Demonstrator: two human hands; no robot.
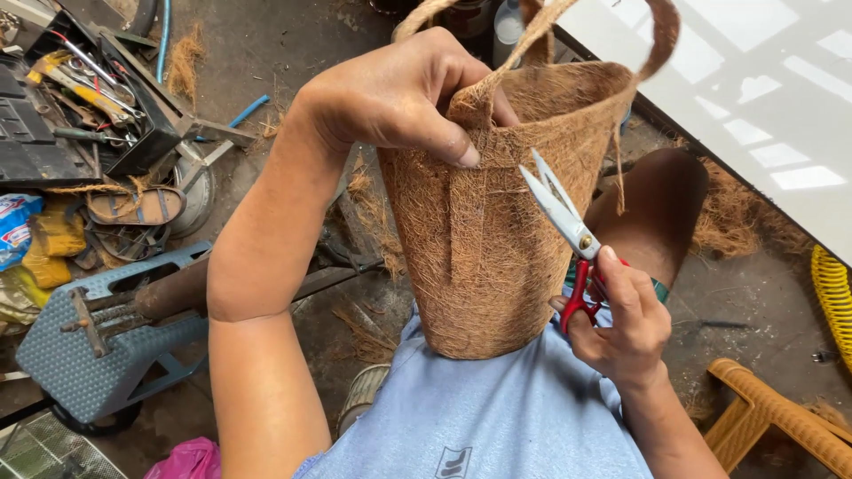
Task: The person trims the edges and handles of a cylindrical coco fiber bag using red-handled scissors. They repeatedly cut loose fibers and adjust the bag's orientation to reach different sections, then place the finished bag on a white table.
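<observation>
While left hand point(390, 93) grips coir basket point(506, 213) rim, right hand point(617, 315) closed around open red-handled scissors point(568, 231)

You have two hands in view: your left hand point(395, 93) and your right hand point(621, 319). There is one coir fibre basket point(497, 239), and it carries two loop handles. You have one pair of red-handled scissors point(568, 235), with two blades showing. Around you there is one blue-grey plastic stool point(80, 355), one tan plastic chair point(772, 421), one black toolbox point(67, 98), one sandal point(133, 207), one yellow coiled hose point(832, 297) and one pink bag point(186, 461).
</observation>
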